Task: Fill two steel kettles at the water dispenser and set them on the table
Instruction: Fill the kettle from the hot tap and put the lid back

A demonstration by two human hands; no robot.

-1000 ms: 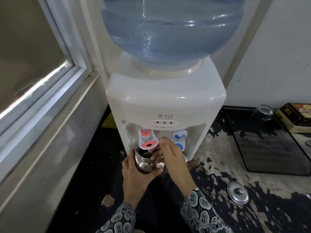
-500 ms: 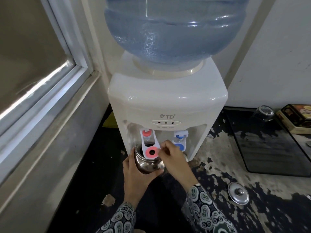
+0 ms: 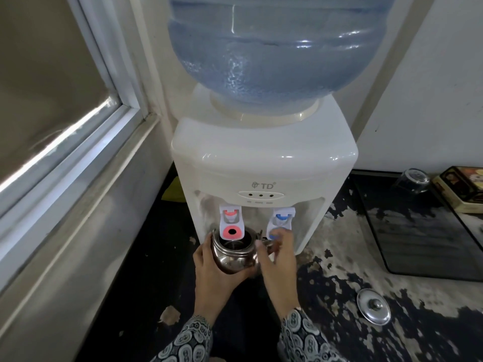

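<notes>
A small steel kettle (image 3: pixel 230 259) with no lid sits under the red tap (image 3: pixel 231 226) of the white water dispenser (image 3: pixel 264 158). My left hand (image 3: pixel 211 278) grips its rounded body from the left. My right hand (image 3: pixel 279 267) is at the kettle's right side, with its thumb by the dark handle and its blurred fingertips up at the lever of the blue tap (image 3: pixel 281 218). A steel lid (image 3: pixel 373 306) lies on the worn table (image 3: pixel 339 270) to the right. Only one kettle is in view.
A big blue water bottle (image 3: pixel 277 48) tops the dispenser. To the right are a dark glass tray (image 3: pixel 418 231), an upturned glass (image 3: pixel 413 180) and a decorated box (image 3: pixel 462 189). A window sill (image 3: pixel 78 205) runs along the left.
My right hand let go of the red tap lever, which dropped back down, and moved right to the blue tap. My left hand kept holding the kettle in place.
</notes>
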